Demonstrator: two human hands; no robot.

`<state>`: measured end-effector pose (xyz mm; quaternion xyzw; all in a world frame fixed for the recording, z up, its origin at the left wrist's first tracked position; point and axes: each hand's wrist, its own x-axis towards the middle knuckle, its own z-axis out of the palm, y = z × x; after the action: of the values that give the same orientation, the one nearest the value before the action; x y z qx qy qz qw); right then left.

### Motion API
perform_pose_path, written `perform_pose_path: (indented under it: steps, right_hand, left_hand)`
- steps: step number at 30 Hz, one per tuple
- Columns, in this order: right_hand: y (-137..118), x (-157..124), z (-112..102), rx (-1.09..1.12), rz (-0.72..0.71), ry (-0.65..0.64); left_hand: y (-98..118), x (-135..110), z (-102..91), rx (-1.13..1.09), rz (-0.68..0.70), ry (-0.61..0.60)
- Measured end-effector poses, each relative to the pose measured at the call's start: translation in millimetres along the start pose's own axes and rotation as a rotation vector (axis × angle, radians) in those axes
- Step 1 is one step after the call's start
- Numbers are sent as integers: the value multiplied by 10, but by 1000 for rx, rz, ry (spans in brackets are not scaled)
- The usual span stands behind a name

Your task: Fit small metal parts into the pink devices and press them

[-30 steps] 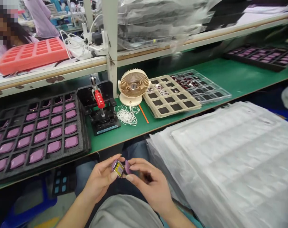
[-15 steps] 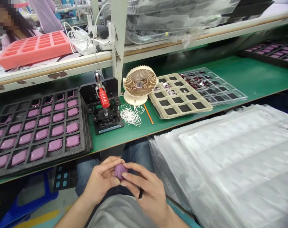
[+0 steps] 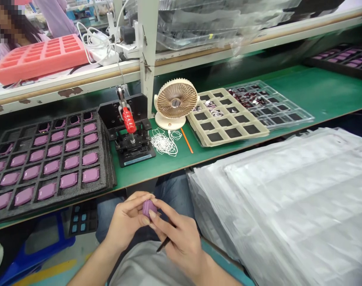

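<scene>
Low over my lap, a small purple watch case (image 3: 149, 209) is pinched between the fingertips of both hands, tilted up on edge. My left hand (image 3: 125, 217) is closed on its left and upper side. From the right, my right hand (image 3: 182, 234) grips it with thumb and fingers. A thin black stick-like tool (image 3: 163, 244) pokes out from under the right hand; its kind is unclear. At the left of the bench, a black foam tray (image 3: 105, 163) holds many similar purple cases, a few with dark faces up.
A toggle-clamp press with a red handle (image 3: 128, 120) stands beside a cream fan (image 3: 176, 102), coiled white cord (image 3: 163, 143) and orange stick (image 3: 187, 140). Farther right lie a cream compartment tray (image 3: 260, 130) and a clear tray (image 3: 304, 119). Plastic-wrapped sheets (image 3: 288, 190) fill the right front.
Both hands have shifted slightly up and left with the watch case, which has turned a little more edge-on. The black tool shows more, pointing down-left.
</scene>
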<state>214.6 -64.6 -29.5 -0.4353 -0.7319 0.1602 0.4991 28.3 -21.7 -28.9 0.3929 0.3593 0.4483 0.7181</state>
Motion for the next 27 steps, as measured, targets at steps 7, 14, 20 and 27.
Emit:
perform_pose_path:
  steps: [7, 14, 20, 27]
  right_hand:
    - [98, 34, 109, -45, 63, 21]
    - [108, 184, 41, -12, 223, -267]
    - [134, 228, 114, 61, 89, -222]
    - [386, 375, 132, 848, 793, -311]
  left_hand:
    - [-114, -21, 88, 81, 1, 131]
    - [-95, 54, 85, -81, 44, 251]
    - [-108, 71, 86, -65, 89, 239]
    - [-75, 74, -53, 831, 513, 111]
